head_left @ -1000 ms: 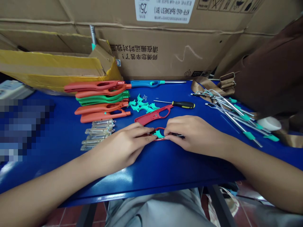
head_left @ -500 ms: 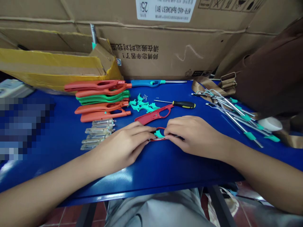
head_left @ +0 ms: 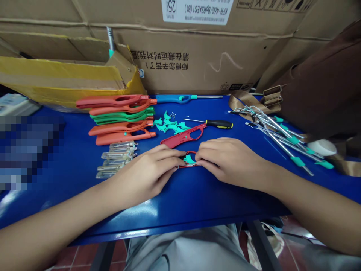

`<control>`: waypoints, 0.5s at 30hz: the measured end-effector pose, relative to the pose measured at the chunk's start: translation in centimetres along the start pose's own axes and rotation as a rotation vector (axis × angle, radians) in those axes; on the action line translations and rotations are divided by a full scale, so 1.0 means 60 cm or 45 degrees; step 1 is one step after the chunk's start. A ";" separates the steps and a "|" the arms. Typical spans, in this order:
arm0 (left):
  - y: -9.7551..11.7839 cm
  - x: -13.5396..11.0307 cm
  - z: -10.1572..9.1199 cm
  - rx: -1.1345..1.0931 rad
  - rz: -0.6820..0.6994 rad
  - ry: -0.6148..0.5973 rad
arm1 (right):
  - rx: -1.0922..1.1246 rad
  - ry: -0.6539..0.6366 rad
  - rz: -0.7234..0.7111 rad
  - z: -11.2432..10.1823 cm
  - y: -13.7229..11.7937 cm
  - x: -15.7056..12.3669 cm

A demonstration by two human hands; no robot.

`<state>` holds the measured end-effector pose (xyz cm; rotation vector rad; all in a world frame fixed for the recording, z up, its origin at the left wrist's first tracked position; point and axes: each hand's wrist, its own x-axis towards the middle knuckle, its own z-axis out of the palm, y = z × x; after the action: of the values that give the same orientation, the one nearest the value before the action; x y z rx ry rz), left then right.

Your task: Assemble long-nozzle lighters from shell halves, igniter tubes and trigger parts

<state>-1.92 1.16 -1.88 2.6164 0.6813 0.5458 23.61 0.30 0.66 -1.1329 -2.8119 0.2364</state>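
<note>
Between my hands lies a red lighter casing half (head_left: 188, 166), with a teal trigger (head_left: 190, 160) set in it. My left hand (head_left: 153, 165) is closed on the casing's left part, fingertips beside the trigger. My right hand (head_left: 222, 160) pinches the casing's right end, thumb and forefinger close together; what sits under the fingertips is hidden. Just beyond my hands lies another red casing half (head_left: 183, 137), its inner side up. A black and yellow screwdriver (head_left: 219, 124) rests behind it, near loose teal triggers (head_left: 172, 126) and small screws (head_left: 173, 115).
Left are stacked coloured casings (head_left: 121, 120) and several clear fuel tanks (head_left: 115, 160). Metal lighter tubes with wires (head_left: 284, 139) lie right, by a brown strap (head_left: 242, 101). A blue lighter (head_left: 175, 99) lies at the back, before a large cardboard box (head_left: 203, 56). A yellow-taped box (head_left: 93, 75) stands back left.
Hardly anything differs. Both hands stay on the red casing half, and the teal trigger remains in it; the fingers have shifted only very slightly.
</note>
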 end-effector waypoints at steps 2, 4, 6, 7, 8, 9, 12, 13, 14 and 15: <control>-0.001 0.000 -0.001 -0.001 0.005 -0.002 | -0.006 0.003 -0.003 0.001 0.001 -0.001; -0.002 0.001 -0.001 0.002 0.007 -0.001 | -0.009 0.011 -0.005 0.001 0.001 -0.002; -0.003 0.001 -0.001 0.011 0.009 -0.003 | -0.009 0.014 -0.011 0.001 0.002 -0.001; -0.004 0.000 -0.001 0.018 0.010 -0.006 | -0.009 0.015 -0.011 0.001 0.002 -0.001; -0.004 0.000 -0.001 0.026 0.010 -0.010 | -0.009 0.014 -0.009 0.001 0.001 0.000; -0.004 0.000 -0.001 0.035 0.013 -0.011 | -0.011 0.012 -0.006 0.001 0.001 0.000; -0.005 -0.001 0.000 0.054 0.017 -0.016 | -0.015 0.002 0.003 0.001 -0.001 0.001; -0.005 -0.001 0.000 0.058 0.019 -0.017 | -0.015 -0.004 0.008 0.002 -0.001 0.001; -0.005 -0.001 0.000 0.061 0.019 -0.019 | -0.014 -0.008 0.013 0.002 -0.002 0.001; -0.004 -0.002 -0.001 0.065 0.021 -0.021 | -0.010 -0.012 0.020 0.002 -0.002 0.001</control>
<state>-2.12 1.33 -2.00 2.6731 0.6781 0.5180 23.47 0.23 0.56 -1.1587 -2.8158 0.2322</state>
